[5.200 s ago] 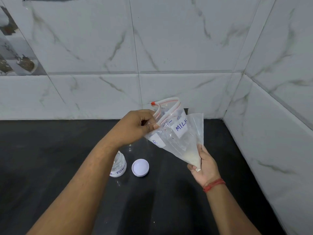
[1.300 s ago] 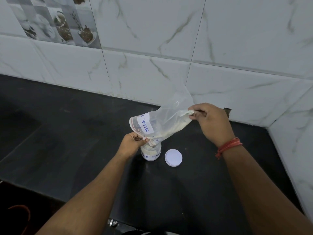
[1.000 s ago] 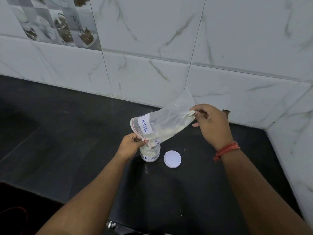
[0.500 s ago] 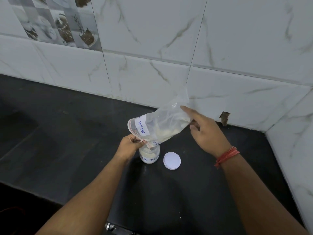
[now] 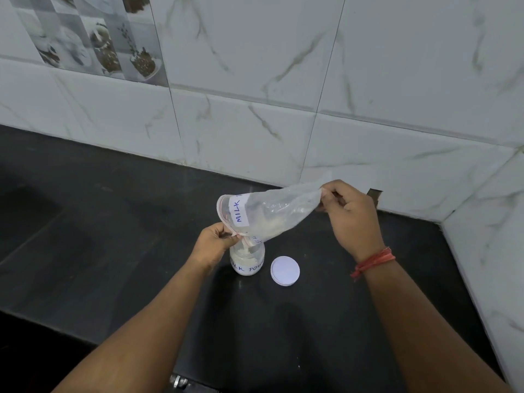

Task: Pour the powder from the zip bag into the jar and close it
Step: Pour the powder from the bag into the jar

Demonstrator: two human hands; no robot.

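A clear zip bag with a "MILK" label lies tilted, its open mouth down over a small clear jar standing on the black counter. White powder clings inside the bag and fills the lower part of the jar. My left hand pinches the bag's mouth at the jar's rim. My right hand pinches the raised bottom corner of the bag. The jar's white lid lies flat on the counter just right of the jar.
The black counter ends at a white marble-tiled wall behind and a side wall at the right. The counter's front edge runs near the bottom, with a small metal fitting there.
Half a second ago my right hand was open-fingered against the bag; now it pinches the bottom corner again. Since five seconds ago the bag went from upright to mouth-down on the jar.
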